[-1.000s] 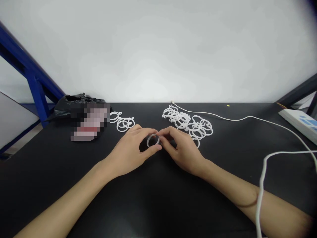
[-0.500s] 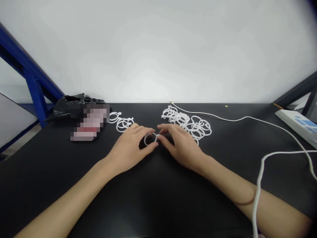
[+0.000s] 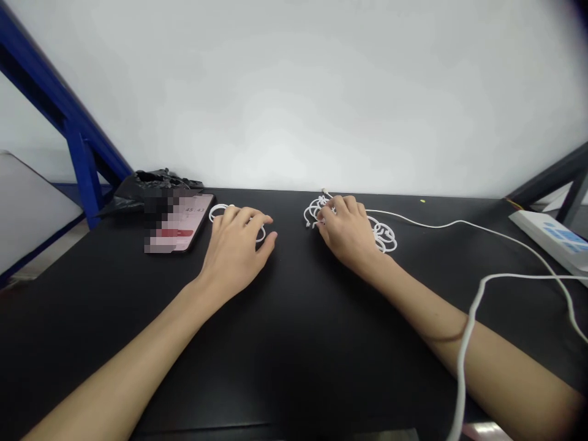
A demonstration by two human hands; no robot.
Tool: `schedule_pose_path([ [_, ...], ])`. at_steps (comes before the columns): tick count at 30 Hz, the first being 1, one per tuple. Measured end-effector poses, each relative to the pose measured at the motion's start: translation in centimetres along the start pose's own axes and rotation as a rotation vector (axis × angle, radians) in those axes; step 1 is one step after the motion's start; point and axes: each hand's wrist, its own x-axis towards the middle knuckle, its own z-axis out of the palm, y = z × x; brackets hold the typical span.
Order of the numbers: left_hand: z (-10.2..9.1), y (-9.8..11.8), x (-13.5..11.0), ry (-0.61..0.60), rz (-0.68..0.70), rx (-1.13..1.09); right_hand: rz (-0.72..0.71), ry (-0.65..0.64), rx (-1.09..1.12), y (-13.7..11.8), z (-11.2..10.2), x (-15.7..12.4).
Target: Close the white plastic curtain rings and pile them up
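My left hand is over the smaller group of white rings on the left, palm down. Its fingers are spread and the thumb stands apart, so it is open. Part of a thin white ring shows beside the fingers; the rest lies hidden under them. My right hand reaches into the larger pile of white rings, which have small knobs. Its thumb and index finger are drawn together at a ring on the pile's left side, and the other fingers are curled. My palm covers the middle of that pile.
Left of my left hand lies a phone, partly blurred out, with a black plastic bag behind it. A white cable runs rightward, and another stretch crosses over my right forearm. A white box sits at the right edge.
The hands have moved apart. My left hand has carried the ring to the left group and opened; my right hand has moved forward and right onto the larger pile.
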Motion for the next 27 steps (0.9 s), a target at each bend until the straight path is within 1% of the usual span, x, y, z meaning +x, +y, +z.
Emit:
schedule_pose_path([
  [3,0.4,0.4,-0.1,-0.059,0.044,-0.056,-0.028,0.008,0.027,0.1,0.0,-0.2],
  [5,0.5,0.6,-0.2,-0.076,0.065,-0.071,-0.051,0.044,0.111,0.0,-0.5,-0.4],
  [8,0.4,0.8,-0.3,-0.042,0.097,-0.066,-0.123,0.092,0.356,-0.3,-2.0,-1.0],
  [10,0.2,0.9,-0.3,-0.011,0.158,-0.078,-0.194,0.055,0.561,-0.5,-3.1,-1.6],
  [11,0.1,0.8,-0.3,-0.006,0.205,-0.096,-0.206,0.040,0.653,-0.6,-3.5,-1.9],
  [13,-0.2,0.7,-0.2,-0.003,0.300,-0.152,-0.187,0.029,0.797,-0.7,-4.1,-2.4],
  [15,-0.3,0.7,-0.2,-0.017,0.357,-0.222,-0.130,0.042,0.880,-0.8,-4.2,-2.9],
  [18,-0.3,0.9,-0.2,-0.073,0.364,-0.321,-0.018,0.049,0.924,-1.0,-4.2,-3.4],
  [20,-0.1,1.2,-0.4,-0.126,0.355,-0.347,0.040,0.051,0.945,-1.3,-4.3,-3.8],
  [23,0.1,1.6,-0.7,-0.162,0.344,-0.344,0.044,0.049,0.991,-2.0,-4.7,-4.2],
  [27,0.3,2.0,-1.0,-0.144,0.371,-0.354,0.033,0.046,1.043,-2.5,-4.9,-4.5],
])
